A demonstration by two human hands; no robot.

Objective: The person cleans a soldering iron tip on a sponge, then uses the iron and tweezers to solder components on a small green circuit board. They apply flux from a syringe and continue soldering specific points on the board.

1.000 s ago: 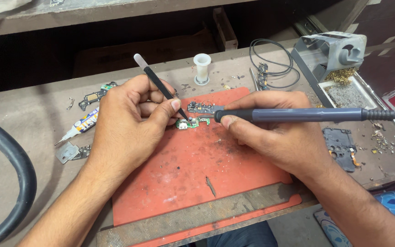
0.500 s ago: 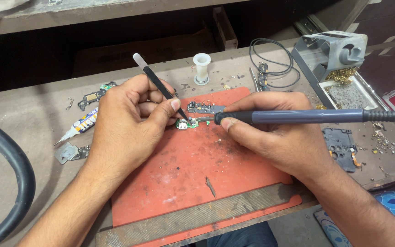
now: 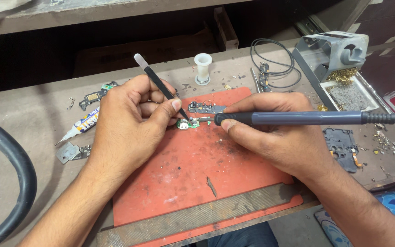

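The left hand (image 3: pixel 129 123) grips a pair of black tweezers (image 3: pixel 161 87) between thumb and forefinger, the blunt pale end pointing up and away to the far left, the tips angled down onto a small green circuit board (image 3: pixel 189 123). That board lies on the far part of a red work mat (image 3: pixel 184 183), just right of the left thumb and directly under the tweezer tips, which touch it or press it down; it sits between the two hands rather than inside either grasp.

The right hand (image 3: pixel 275 142) is closed around a blue-grey soldering iron (image 3: pixel 298 118), held like a pen and lying nearly level, cord running off to the right. Its tip meets the board's right edge.

Just beyond the green board rests a second, darker board (image 3: pixel 205 108). Farther off stand a white spool (image 3: pixel 203 68) and, to the far right, a grey iron stand (image 3: pixel 339 52). A small glue tube (image 3: pixel 81 126) lies left of the mat.
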